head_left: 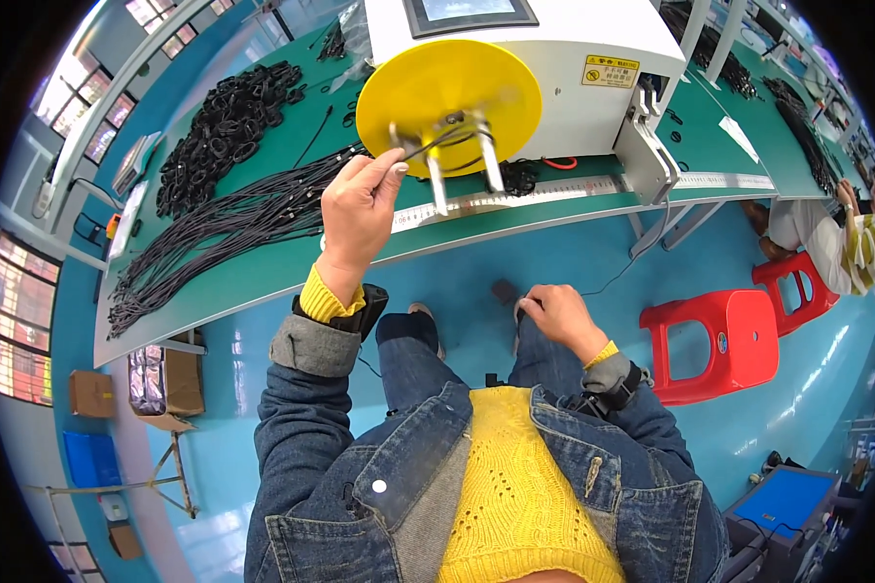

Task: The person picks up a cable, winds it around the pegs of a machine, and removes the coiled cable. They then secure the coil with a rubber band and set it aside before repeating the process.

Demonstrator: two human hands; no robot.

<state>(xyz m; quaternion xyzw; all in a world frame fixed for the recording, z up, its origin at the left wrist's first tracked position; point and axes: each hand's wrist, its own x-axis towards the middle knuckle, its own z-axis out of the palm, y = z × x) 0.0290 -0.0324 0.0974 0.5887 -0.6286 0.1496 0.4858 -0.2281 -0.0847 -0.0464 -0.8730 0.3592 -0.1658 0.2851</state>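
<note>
My left hand (pixel 358 206) is raised at the table's front edge, thumb and fingers pinched on the end of a black cable (pixel 418 148). From there the cable runs to the metal posts (pixel 488 155) on a round yellow disc (pixel 447 83), where it is looped. The posts are smeared by motion. The disc sits on the front of a white machine (pixel 593 44). My right hand (pixel 562 316) hovers above my lap, apart from the table, with its fingers curled together; what they hold, if anything, is hidden.
On the green table (pixel 306 180) lie a long bundle of straight black cables (pixel 233 219) and a heap of coiled ones (pixel 224 131). A steel ruler (pixel 574 187) runs along the front edge. Red stools (pixel 715 345) stand at right, near another person (pixel 826 233). Cartons (pixel 170 379) stand at left.
</note>
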